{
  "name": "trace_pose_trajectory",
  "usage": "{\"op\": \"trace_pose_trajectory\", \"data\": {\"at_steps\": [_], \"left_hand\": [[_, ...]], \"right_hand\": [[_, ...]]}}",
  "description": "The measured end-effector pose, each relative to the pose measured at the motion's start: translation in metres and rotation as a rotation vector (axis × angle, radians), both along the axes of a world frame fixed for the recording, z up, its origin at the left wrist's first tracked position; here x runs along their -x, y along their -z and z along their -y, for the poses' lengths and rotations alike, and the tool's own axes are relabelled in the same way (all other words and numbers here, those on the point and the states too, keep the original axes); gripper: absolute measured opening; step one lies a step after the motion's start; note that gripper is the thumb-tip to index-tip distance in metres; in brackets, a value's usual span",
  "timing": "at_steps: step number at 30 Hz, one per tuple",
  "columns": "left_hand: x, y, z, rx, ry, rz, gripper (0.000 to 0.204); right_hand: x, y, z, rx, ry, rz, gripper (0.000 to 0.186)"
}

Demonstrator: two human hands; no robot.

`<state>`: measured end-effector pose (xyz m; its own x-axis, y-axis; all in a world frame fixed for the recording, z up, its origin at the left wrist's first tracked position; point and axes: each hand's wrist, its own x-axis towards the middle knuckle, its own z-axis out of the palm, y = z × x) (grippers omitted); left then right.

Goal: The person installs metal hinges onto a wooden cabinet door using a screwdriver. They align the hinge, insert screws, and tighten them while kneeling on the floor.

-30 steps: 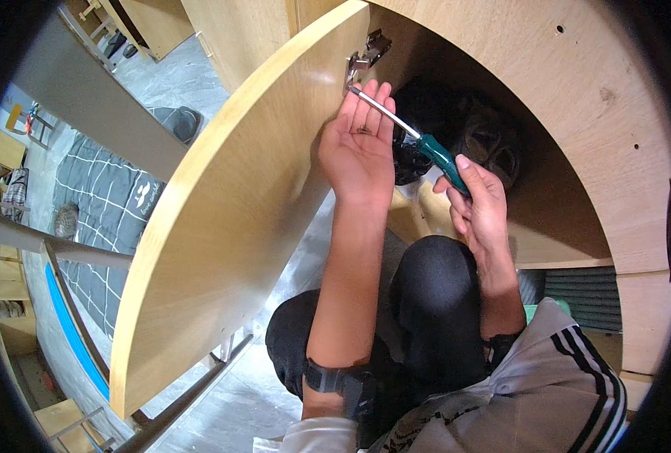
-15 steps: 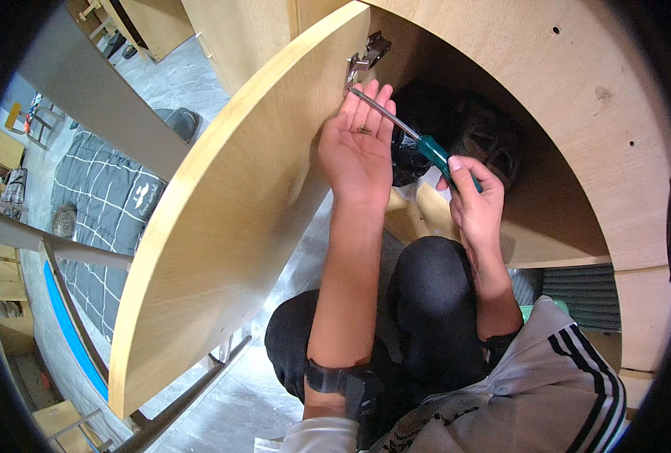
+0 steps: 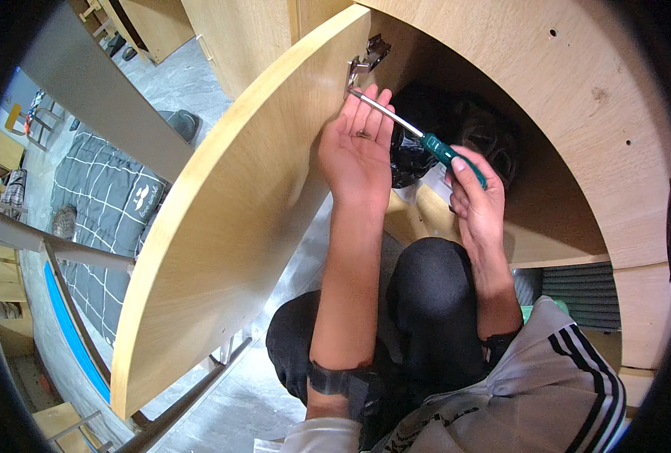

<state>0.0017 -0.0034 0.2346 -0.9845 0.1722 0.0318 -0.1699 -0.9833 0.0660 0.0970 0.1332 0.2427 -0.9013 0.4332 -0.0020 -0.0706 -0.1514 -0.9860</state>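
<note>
A light wooden cabinet door (image 3: 230, 219) stands open in front of me, with a metal hinge (image 3: 367, 59) at its top edge. My right hand (image 3: 477, 204) grips the green handle of a screwdriver (image 3: 426, 140). Its steel shaft runs up and left to the hinge. My left hand (image 3: 357, 147) is raised with the palm toward me and the fingers apart, steadying the shaft near the tip and resting against the door. A small screw seems to lie in that palm.
The wooden cabinet body (image 3: 577, 113) curves around the upper right, with black bags (image 3: 494, 136) inside it. My knees in black trousers (image 3: 426, 302) are below. A grey checked mat (image 3: 109, 219) lies on the floor at left, beside a metal rail (image 3: 64, 249).
My right hand has shifted its grip a little lower on the screwdriver handle. The left hand stays at the shaft near the hinge.
</note>
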Motion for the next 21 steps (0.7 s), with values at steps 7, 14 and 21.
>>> {"op": "trace_pose_trajectory", "data": {"at_steps": [7, 14, 21], "left_hand": [[0.0, 0.003, 0.003, -0.004, 0.005, -0.016, 0.053], [0.001, 0.001, -0.001, 0.0, 0.033, -0.015, 0.052], [0.0, 0.002, 0.003, 0.012, 0.013, -0.007, 0.054]], "right_hand": [[-0.002, -0.002, -0.005, 0.035, -0.052, 0.095, 0.022], [-0.002, -0.004, -0.003, -0.003, -0.008, -0.074, 0.025], [-0.003, -0.013, -0.003, 0.178, -0.096, 0.12, 0.026]]}}
